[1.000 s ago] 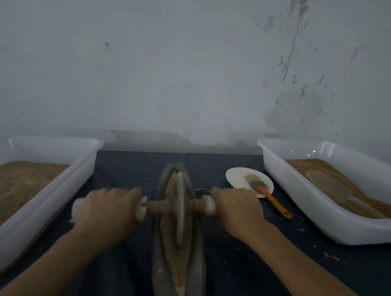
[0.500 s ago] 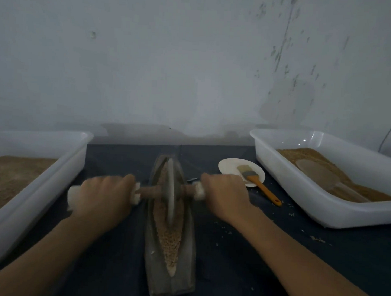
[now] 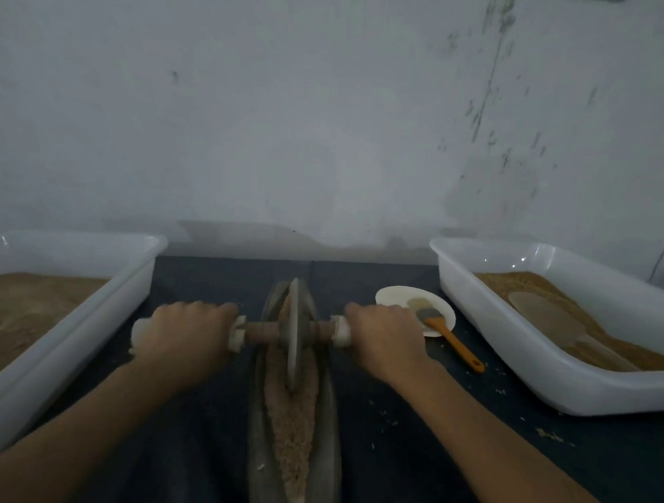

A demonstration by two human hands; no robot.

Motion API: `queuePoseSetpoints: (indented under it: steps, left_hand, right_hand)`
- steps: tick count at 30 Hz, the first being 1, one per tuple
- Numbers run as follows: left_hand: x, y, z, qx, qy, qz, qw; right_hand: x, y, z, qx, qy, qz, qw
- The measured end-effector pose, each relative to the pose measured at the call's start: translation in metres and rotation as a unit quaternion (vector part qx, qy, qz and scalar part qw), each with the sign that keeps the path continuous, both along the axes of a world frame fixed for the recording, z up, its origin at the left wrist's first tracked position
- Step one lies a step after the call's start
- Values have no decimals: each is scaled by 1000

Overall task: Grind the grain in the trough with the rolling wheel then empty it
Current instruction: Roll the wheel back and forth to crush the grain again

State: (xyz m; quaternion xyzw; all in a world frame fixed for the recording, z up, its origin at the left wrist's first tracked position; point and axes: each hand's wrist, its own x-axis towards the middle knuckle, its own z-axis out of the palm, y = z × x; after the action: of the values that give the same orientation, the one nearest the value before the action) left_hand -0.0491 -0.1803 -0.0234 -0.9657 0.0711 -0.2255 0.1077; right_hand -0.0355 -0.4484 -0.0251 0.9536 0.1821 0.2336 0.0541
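Note:
A long, boat-shaped grey trough lies lengthwise on the dark table, filled with tan grain. A grey rolling wheel stands upright in the trough's far half on a wooden axle. My left hand grips the white-wrapped left handle. My right hand grips the right handle, whose white wrap shows at my thumb side. The wheel's lower rim is sunk in the grain.
A white tub of brown grain stands at the left. Another white tub at the right holds grain and a flat scoop. A small white plate carries an orange-handled brush. Spilled grains dot the table near the right tub.
The wheel and both hands have rolled away from me along the trough toward its far end. More grain now shows in the near half.

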Motion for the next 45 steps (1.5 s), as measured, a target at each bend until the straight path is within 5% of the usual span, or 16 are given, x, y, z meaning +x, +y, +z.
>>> queuePoseSetpoints:
  steps: [5, 11, 18, 23, 28, 36, 39, 45]
  left_hand:
    - [33, 8, -13, -56, -7, 10, 998]
    - [-27, -1, -14, -53, 2, 25, 998]
    - [-101, -5, 21, 5, -28, -133, 991]
    - [-62, -3, 7, 8, 27, -102, 994]
    - [10, -1, 2, -39, -2, -2, 999]
    - [10, -10, 10, 30, -61, -53, 996]
    - [-35, -9, -1, -6, 14, -61, 998]
    - [-104, 12, -7, -88, 101, -6, 991]
  right_hand:
    - [34, 15, 10, -41, -56, -3, 998]
    - [-14, 4, 10, -42, -21, 29, 998]
    - [-88, -25, -6, -27, 19, 37, 999]
    - [-64, -20, -13, 6, 67, 16, 998]
    - [10, 6, 1, 18, -1, -11, 1000]
    - [9, -2, -14, 62, 37, -14, 997]
    - [-33, -10, -7, 22, 68, 11, 997]
    - [-97, -14, 13, -22, -61, 106, 992]
